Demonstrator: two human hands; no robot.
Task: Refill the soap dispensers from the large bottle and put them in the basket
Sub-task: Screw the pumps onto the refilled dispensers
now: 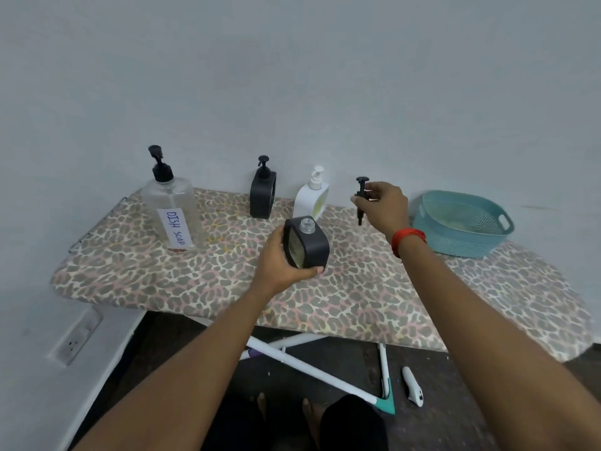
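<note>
Left hand (276, 265) has its grip clamped round an open-necked black dispenser (307, 244) over the table (162, 281). At 1 o'clock, the right hand (383, 206) grip pinches a black pump (361, 196). The basket (455, 244) sits at 3 o'clock and the large bottle (172, 216) at 10.

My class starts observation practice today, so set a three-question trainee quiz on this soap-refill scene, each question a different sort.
1. True or false: the basket stands right beside the large bottle.
2. The left hand holds the open dispenser. What does the right hand hold? A) pump B) sponge C) nothing
3. Fill in: the large bottle's label reads "DISH ____".
Key: 1 false; 2 A; 3 SOAP.
</note>
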